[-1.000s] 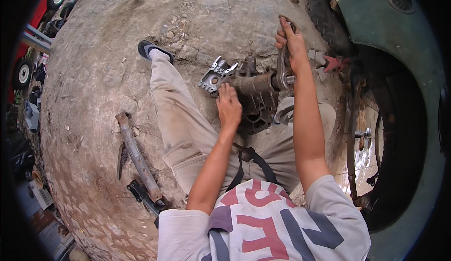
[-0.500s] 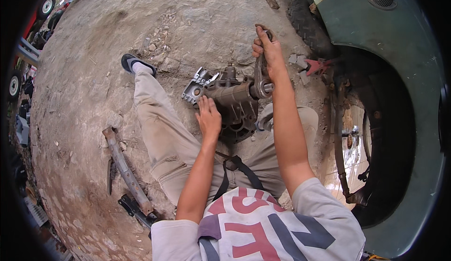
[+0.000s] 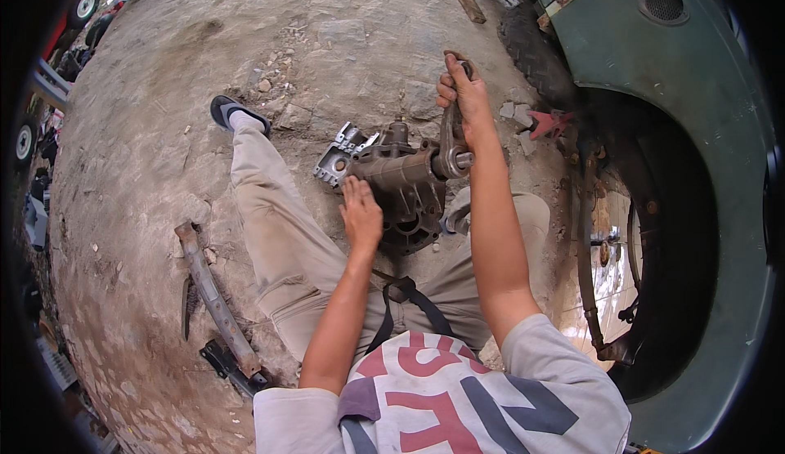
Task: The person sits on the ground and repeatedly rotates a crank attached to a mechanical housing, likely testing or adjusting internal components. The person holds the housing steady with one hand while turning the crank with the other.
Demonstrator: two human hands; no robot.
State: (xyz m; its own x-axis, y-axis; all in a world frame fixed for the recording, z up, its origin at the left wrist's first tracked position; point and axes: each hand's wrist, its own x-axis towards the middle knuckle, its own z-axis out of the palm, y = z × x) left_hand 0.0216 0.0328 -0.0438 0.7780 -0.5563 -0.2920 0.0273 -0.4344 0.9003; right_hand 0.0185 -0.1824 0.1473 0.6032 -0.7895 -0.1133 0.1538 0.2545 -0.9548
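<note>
And the brown metal housing (image 3: 401,179) sits on the ground (image 3: 188,119), well in from its cluttered left edge, right hand (image 3: 466,94) clenched round the lever (image 3: 449,134), left hand (image 3: 361,213) loose-fingered against the casing; looks heavy, rigid, perhaps greasy, so cradling both ends seems surest

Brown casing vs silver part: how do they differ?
The brown casing looks dull and dark; the silver part is bright. The brown casing is larger than the silver part. The right hand grips a lever on the brown casing; neither hand grips the silver part. Both look metallic.
</note>
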